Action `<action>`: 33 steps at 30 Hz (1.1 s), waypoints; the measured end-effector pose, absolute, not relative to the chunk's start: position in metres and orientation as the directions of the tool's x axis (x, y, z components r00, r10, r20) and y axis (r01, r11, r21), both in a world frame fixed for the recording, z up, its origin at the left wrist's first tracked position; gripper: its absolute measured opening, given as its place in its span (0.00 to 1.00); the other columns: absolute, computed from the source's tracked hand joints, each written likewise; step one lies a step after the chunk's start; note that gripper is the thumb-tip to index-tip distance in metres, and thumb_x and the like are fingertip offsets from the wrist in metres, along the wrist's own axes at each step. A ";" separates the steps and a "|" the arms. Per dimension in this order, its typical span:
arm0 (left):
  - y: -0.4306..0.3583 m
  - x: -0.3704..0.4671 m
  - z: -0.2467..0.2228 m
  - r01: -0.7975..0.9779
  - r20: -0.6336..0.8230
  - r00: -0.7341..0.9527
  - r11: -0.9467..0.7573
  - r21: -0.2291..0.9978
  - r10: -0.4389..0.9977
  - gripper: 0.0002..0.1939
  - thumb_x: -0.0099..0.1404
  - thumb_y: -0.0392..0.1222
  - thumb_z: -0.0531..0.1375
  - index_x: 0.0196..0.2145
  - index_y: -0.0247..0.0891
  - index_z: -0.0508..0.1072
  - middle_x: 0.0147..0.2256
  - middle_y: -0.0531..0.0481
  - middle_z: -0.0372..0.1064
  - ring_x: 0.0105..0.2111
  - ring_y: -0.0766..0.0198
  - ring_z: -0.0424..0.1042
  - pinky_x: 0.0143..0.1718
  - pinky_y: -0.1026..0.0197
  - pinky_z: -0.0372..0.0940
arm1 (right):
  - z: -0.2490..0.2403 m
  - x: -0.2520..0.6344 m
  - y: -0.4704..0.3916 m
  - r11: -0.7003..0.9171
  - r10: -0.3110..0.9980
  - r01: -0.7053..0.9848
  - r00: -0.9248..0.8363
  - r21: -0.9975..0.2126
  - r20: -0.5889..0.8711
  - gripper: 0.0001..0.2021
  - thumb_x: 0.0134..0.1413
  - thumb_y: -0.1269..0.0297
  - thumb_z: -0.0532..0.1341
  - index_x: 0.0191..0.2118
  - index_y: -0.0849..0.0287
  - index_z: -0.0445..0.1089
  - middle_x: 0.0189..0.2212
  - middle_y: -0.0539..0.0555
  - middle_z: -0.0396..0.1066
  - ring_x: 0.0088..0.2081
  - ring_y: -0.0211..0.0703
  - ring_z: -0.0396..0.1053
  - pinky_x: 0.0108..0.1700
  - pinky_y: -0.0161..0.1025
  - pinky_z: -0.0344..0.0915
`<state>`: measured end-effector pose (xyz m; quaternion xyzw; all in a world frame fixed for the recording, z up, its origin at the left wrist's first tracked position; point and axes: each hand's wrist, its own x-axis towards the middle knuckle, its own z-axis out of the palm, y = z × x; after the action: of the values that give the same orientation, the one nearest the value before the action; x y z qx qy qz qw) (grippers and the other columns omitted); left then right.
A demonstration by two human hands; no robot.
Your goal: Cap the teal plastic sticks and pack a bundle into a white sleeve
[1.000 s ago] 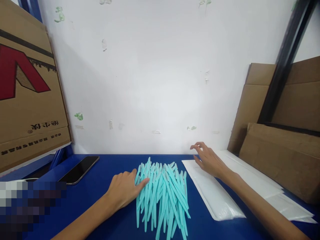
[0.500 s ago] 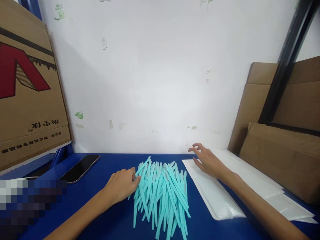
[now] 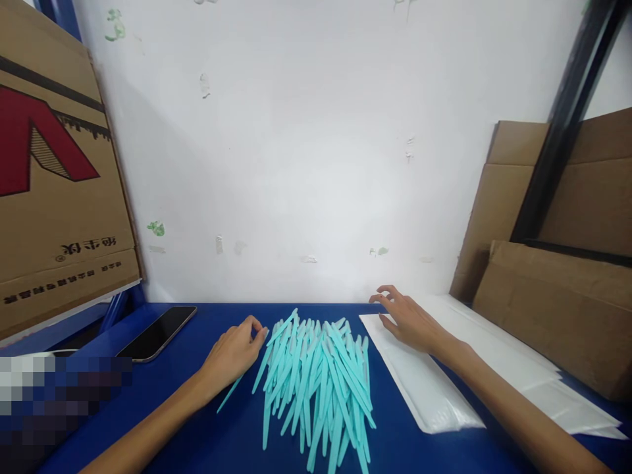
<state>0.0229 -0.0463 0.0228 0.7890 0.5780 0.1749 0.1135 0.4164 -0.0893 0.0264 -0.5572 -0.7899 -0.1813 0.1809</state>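
Observation:
A pile of turquoise eyebrow razors (image 3: 316, 388) with pale, translucent caps lies on the blue table, pointing mostly toward me. Just left of the pile, my left hand (image 3: 236, 352) is pinched on a single eyebrow razor (image 3: 228, 395); its thin handle shows below the hand, and the fingers hide the rest. My right hand (image 3: 407, 320) is open over the far part of a plump white plastic mailing bag (image 3: 434, 388), its fingers curved and apart with nothing between them. Whether that hand touches the bag, I cannot tell.
A black phone (image 3: 160, 332) lies at the left of the blue table (image 3: 197, 441), below a large printed carton (image 3: 59, 197). Flat white bags (image 3: 518, 368) lie on the right, beside a brown cardboard box (image 3: 557, 316). A white wall (image 3: 306, 151) closes off the back.
My left hand has moved left, away from the pile's edge, with one eyebrow razor now showing beneath it. My right hand has hardly moved.

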 end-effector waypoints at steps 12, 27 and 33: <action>-0.051 0.030 0.013 0.862 0.237 0.387 -0.441 0.250 0.891 0.18 0.71 0.48 0.48 0.51 0.44 0.71 0.45 0.45 0.67 0.35 0.56 0.72 0.33 0.59 0.62 | 0.026 0.412 -0.092 0.310 0.824 0.945 -0.323 0.107 0.465 0.14 0.63 0.67 0.53 0.52 0.51 0.65 0.57 0.59 0.60 0.35 0.44 0.72 0.44 0.50 0.71; -0.069 0.019 0.062 0.982 0.304 0.188 -0.185 -0.037 0.934 0.15 0.69 0.40 0.46 0.37 0.36 0.72 0.35 0.40 0.75 0.33 0.46 0.75 0.29 0.55 0.59 | 0.029 0.409 -0.094 0.329 0.827 0.940 -0.331 0.086 0.455 0.13 0.63 0.68 0.54 0.51 0.52 0.67 0.56 0.58 0.61 0.37 0.45 0.74 0.43 0.48 0.71; -0.070 0.014 0.057 0.986 0.046 0.168 -0.167 -0.021 0.985 0.19 0.64 0.48 0.52 0.33 0.33 0.78 0.36 0.32 0.76 0.39 0.40 0.76 0.39 0.48 0.65 | 0.027 0.410 -0.093 0.318 0.837 0.943 -0.326 0.093 0.439 0.13 0.63 0.68 0.54 0.50 0.52 0.67 0.56 0.58 0.61 0.36 0.44 0.73 0.42 0.48 0.71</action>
<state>0.0141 -0.0701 0.0567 0.7638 0.6450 0.0107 -0.0229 0.4096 -0.0934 0.0273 -0.5588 -0.7965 -0.1688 0.1574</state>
